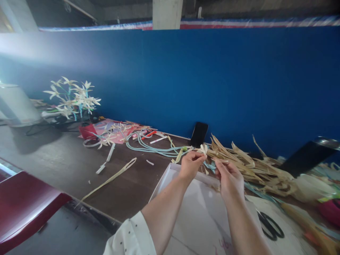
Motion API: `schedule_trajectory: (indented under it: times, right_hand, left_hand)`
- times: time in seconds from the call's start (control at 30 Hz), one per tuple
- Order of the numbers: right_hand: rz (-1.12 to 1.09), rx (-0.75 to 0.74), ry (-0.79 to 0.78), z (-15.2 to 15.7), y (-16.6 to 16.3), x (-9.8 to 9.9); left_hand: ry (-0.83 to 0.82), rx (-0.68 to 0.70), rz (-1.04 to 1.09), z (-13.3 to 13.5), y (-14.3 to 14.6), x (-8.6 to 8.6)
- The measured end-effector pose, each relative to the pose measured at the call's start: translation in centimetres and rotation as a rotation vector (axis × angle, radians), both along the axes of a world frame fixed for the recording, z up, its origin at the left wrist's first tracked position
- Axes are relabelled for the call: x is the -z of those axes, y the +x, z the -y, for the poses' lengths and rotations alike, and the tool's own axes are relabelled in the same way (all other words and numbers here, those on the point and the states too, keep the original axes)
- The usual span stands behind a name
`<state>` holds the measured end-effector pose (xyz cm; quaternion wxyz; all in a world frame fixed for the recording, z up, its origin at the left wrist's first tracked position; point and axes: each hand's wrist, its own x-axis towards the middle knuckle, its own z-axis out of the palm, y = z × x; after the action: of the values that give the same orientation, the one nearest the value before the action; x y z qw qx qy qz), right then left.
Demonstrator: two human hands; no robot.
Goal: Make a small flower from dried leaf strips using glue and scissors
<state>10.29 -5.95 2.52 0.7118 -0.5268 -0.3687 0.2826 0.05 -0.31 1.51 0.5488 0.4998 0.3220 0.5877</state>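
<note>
My left hand (pixel 191 163) is closed, pinching a small cream-coloured husk flower (pixel 203 148) between thumb and fingertips, its pale petals standing up. Just to its right, my right hand (pixel 230 180) has thumb and fingers pressed together. Whatever lies in that pinch is too small to make out. Both hands hover over the far edge of a shallow white box (pixel 196 205). Beyond my right hand lies a heap of dried corn husks (pixel 255 166). Black scissors handles (pixel 272 226) rest beside the box on the right.
A black phone (pixel 199 134) leans against the blue partition (pixel 225 78). Left of it lie coiled pale-blue cords (pixel 148 150). Husk flowers (pixel 77 95) rise above a red pot (pixel 87 131). A black bottle (pixel 308 156) lies tilted at right; a red chair (pixel 26 209) stands front left.
</note>
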Motion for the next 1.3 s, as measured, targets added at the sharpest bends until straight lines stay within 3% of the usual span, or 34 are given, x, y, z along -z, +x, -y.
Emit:
schedule_trajectory:
  times: [0.13,0.6,1.3]
  right_hand:
    - [-0.017,0.032,0.068,0.01,-0.04,-0.32]
    - [-0.018,0.006,0.015,-0.06,-0.12,-0.20]
    - [0.105,0.106,-0.052,-0.03,0.17,-0.18]
  left_hand:
    - [0.024,-0.001,-0.054,0.07,0.12,0.15]
    - [0.136,0.025,-0.176,0.83,-0.01,-0.40]
    - [0.216,0.020,-0.213,0.80,0.21,0.09]
